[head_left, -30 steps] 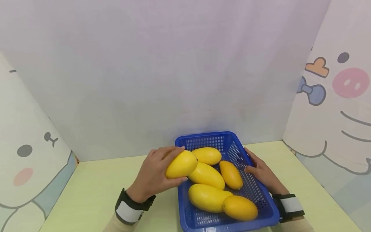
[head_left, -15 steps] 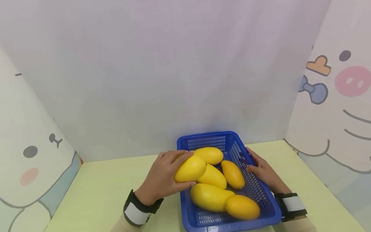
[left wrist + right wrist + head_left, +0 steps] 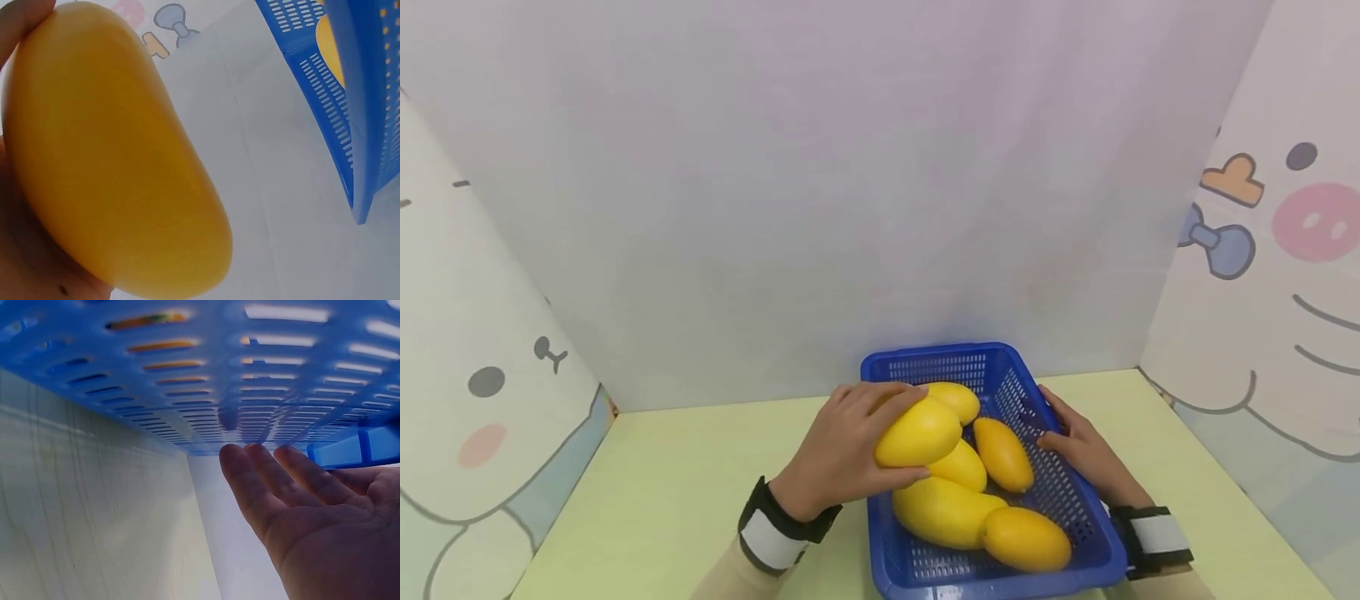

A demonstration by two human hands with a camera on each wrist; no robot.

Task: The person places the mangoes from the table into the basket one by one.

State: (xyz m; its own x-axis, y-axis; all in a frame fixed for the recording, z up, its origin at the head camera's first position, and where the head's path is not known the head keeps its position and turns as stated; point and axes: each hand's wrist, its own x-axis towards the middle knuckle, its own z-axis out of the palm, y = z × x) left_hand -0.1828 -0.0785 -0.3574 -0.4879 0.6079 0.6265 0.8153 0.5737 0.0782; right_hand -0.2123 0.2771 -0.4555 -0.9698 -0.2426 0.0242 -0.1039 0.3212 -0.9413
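My left hand [image 3: 846, 450] holds a yellow mango [image 3: 923, 433], thumb below and fingers over its top. It is raised over the left side of a blue plastic basket [image 3: 1000, 586]. That mango [image 3: 119, 156] fills much of the left wrist view, partly covered by my fingertips. My right hand [image 3: 1086, 454] grips the basket's right rim, thumb over the inner side. Below, the right wrist view shows its fingers [image 3: 300, 481] against the slotted outer wall. Several mangoes lie in the basket, among them an orange-yellow mango [image 3: 1026, 539] at the front. The held mango partly hides two others.
The basket stands on a pale yellow-green table [image 3: 685, 475], close to a white cloth backdrop [image 3: 865, 208]. Side panels with cartoon prints [image 3: 1315, 221] enclose the table at left and right. Each wrist wears a black and white strap [image 3: 778, 537].
My left hand has carried the mango rightward, from the basket's left rim to over the fruit inside. The right hand keeps its grip on the rim. The view has shifted slightly.
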